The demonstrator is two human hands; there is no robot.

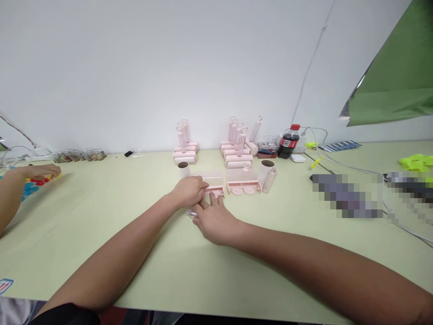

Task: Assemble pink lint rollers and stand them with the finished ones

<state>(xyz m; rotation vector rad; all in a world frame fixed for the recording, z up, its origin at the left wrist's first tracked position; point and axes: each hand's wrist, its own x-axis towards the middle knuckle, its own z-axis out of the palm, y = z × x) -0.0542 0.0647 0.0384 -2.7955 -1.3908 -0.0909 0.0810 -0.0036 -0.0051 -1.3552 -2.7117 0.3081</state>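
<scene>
In the middle of the table, a pink case [214,189] with a raised clear lid [214,177] lies opened. My left hand [190,192] is closed at its left side, with curled fingers that cover that end. My right hand [216,222] reaches in from the front, fingers stretched out and apart onto the case's pink inside. A small clear plastic piece [191,213] lies by my right thumb and forefinger, partly covered. Just to the right, a second opened pink case [244,187] shows two round pink parts inside. What sits under my fingers is hidden.
Behind stand pink cases [185,157] with heart-topped tubes [241,142]. White rolls [267,170] flank the opened cases, with a pink tube [269,180] at right. A cola bottle [290,142] and cables are farther right. Another person's hand [42,170] works at the left.
</scene>
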